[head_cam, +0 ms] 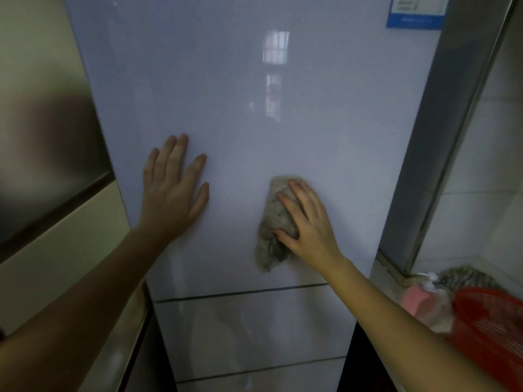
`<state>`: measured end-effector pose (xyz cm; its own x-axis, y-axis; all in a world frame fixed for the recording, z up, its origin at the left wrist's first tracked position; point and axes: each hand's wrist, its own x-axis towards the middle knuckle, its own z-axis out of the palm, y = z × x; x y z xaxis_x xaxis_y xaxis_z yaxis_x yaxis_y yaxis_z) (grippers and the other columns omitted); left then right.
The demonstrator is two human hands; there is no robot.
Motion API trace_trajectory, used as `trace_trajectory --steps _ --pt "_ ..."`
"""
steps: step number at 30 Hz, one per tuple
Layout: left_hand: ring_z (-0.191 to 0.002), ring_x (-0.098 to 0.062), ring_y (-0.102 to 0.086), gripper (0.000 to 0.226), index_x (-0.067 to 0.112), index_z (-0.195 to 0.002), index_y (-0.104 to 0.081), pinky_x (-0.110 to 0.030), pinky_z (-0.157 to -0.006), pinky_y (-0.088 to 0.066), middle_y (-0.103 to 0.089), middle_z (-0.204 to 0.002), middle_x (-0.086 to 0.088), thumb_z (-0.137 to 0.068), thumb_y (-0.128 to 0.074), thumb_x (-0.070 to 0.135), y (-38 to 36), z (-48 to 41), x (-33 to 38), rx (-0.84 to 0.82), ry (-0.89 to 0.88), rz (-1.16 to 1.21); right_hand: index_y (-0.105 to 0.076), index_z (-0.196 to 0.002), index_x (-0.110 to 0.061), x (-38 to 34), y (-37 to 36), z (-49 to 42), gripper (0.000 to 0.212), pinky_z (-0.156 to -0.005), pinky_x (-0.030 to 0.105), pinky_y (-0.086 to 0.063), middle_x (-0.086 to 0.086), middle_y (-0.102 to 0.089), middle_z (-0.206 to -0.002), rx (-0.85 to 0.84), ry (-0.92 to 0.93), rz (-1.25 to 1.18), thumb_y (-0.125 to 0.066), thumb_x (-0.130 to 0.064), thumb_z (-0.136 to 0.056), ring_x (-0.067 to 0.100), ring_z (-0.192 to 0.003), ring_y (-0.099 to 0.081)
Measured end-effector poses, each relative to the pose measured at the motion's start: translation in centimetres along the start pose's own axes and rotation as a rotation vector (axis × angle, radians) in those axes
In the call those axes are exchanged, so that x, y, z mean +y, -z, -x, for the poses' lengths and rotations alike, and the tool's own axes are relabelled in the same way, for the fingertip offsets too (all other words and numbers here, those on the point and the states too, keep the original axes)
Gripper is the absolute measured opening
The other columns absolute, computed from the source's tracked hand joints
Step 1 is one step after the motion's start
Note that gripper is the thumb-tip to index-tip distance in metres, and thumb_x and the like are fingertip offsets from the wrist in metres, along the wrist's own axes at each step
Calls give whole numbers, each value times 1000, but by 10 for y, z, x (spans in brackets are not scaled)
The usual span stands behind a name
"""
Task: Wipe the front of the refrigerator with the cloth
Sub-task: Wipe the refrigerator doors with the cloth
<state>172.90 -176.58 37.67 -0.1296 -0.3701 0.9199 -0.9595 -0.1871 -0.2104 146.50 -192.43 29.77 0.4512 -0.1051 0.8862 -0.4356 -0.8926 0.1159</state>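
Grey cloth (271, 222) pressed on fridge front (254, 94) under right hand (308, 222), fingers (300, 193) flat — left hand (169, 199) braces, splayed, empty. Keep pressure even w/ overlapping strokes.

My head carries the only camera. It looks forward and a little down, wide-angled, from close to the refrigerator (254, 108) front, which fills most of the frame.

right hand (307, 222) pressing cloth (276, 222) on refrigerator (254, 94), left hand (174, 188) flat
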Motion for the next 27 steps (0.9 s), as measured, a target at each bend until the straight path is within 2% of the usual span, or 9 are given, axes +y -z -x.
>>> trace_trajectory --steps 3,5,9,12,16,22,25,27 --pt "-151 -43 -30 50 7 -142 -53 -56 -124 -19 -32 -162 -25 -101 -49 35 -7 -9 12 20 -29 -11 -50 -147 -9 -11 -10 -12 69 -123 51 -31 15 -38 -159 6 102 -13 -72 -41 -90 34 -151 -32" --pt "-151 -43 -31 48 8 -141 -53 -56 -124 -20 -33 -162 -25 -100 -51 34 -12 -13 17 46 -46 -6 -54 -145 -9 -3 -5 -8 66 -121 49 -34 15 -43 -157 47 83 -3 -72 -43 -91 33 -149 -37" --pt "-150 -43 -33 47 8 -139 -55 -56 -123 -23 -35 -161 -26 -99 -53 33 -18 -18 23 85 -49 -17 -52 -145 -9 31 22 19 67 -123 45 -32 17 -41 -157 101 -129 61 -70 -42 -90 34 -148 -35" --pt "-149 -44 -33 47 7 -139 -55 -58 -122 -24 -35 -160 -27 -99 -54 32 -21 -22 34 90 -16 -8 -48 -148 -7 58 44 42 66 -122 49 -33 16 -35 -160 143 -318 33 -63 -41 -93 36 -150 -32" --pt "-148 -46 -34 46 6 -137 -59 -60 -122 -25 -37 -158 -28 -98 -55 31 -25 -29 50 118 45 5 -46 -149 -7 77 59 51 64 -120 56 -34 14 -33 -161 153 -347 -4 -62 -36 -95 34 -151 -31" --pt "-151 -44 -30 47 7 -139 -54 -59 -124 -22 -34 -160 -27 -100 -53 32 -30 -29 56 129 57 22 -47 -149 -8 89 70 14 61 -125 49 -28 12 -31 -162 247 -382 -63 -62 -34 -96 31 -152 -28" --pt "-152 -43 -29 47 8 -140 -52 -57 -125 -21 -33 -161 -26 -100 -53 33 -31 -29 56 131 52 17 -44 -151 -11 97 80 -21 61 -127 39 -23 12 -31 -163 342 -414 -117 -60 -38 -98 29 -152 -27" --pt "-152 -43 -28 48 7 -140 -52 -57 -125 -21 -32 -161 -26 -100 -53 33 -32 -28 57 132 63 18 -43 -151 -14 99 82 -37 63 -127 37 -23 9 -31 -163 384 -437 -148 -58 -44 -99 28 -152 -27"
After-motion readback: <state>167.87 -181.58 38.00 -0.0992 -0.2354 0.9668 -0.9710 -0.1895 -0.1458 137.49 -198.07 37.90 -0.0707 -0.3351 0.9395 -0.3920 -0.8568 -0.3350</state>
